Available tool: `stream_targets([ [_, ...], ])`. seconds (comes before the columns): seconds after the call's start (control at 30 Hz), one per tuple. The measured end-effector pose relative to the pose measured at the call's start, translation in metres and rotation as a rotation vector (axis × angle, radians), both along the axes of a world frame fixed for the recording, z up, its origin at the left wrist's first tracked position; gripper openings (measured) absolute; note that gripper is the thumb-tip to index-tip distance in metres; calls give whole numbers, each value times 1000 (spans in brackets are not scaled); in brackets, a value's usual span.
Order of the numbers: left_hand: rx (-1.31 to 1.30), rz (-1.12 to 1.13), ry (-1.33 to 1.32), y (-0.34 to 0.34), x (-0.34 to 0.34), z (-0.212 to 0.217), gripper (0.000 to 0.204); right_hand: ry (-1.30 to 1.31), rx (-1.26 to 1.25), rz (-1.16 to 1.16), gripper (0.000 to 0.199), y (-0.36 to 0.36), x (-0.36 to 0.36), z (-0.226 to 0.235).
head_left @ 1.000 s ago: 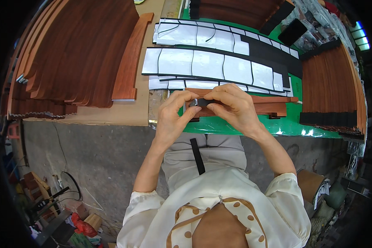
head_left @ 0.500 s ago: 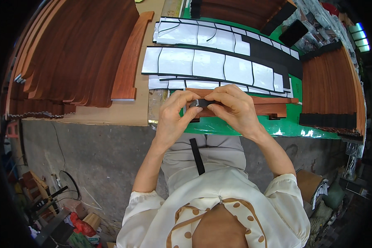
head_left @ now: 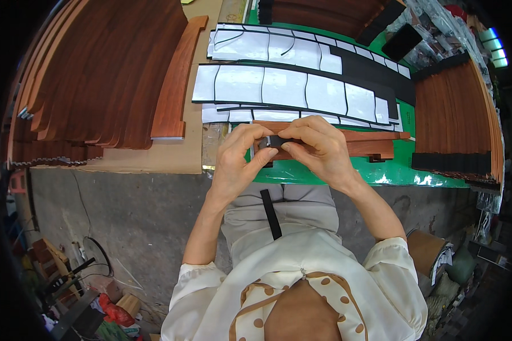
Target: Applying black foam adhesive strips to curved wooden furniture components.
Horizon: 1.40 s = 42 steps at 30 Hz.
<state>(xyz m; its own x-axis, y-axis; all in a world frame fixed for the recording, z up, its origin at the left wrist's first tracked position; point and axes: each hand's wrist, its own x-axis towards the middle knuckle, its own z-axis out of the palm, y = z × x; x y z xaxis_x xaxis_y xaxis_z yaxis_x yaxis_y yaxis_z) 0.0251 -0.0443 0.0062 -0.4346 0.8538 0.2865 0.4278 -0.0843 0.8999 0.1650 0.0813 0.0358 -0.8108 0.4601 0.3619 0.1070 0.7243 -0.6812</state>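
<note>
Between my two hands, just above the near edge of the green table, is a small black strip (head_left: 275, 141) with a pale glint at its left end. Thumb and fingers of my left hand (head_left: 240, 154) pinch its left part. My right hand (head_left: 318, 148) pinches the right part, its fingers bent over the top. Under and behind the hands lie reddish-brown wooden pieces (head_left: 372, 148), running off to the right. Whether the strip is pressed against the wood is hidden by my fingers. Another black strip (head_left: 271, 215) lies across my lap.
White-backed black sheets cut into sections (head_left: 284, 84) lie beyond my hands. Stacked brown boards (head_left: 114, 74) stand on cardboard (head_left: 176, 158) at left. Black-ended boards (head_left: 452, 122) are stacked at right on the green table top (head_left: 347, 175). A black phone-like slab (head_left: 403, 43) sits far right.
The black strip has turned slightly between my fingers, with more of its left end showing. Both hands keep their pinch, nearly in the same place.
</note>
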Motion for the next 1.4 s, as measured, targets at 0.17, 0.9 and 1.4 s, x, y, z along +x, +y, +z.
stream_targets([
  [0.17, 90, 34, 208, 3, 0, -7, 23, 52, -5, 29, 21, 6, 3, -4],
  [0.9, -61, -65, 656, 7, 7, 41, 30, 189, 208, -217, 25, 101, 99, 48],
  [1.4, -223, -934, 925, 250, 82, -17, 37, -454, 651, -80, 6, 268, 151, -71],
])
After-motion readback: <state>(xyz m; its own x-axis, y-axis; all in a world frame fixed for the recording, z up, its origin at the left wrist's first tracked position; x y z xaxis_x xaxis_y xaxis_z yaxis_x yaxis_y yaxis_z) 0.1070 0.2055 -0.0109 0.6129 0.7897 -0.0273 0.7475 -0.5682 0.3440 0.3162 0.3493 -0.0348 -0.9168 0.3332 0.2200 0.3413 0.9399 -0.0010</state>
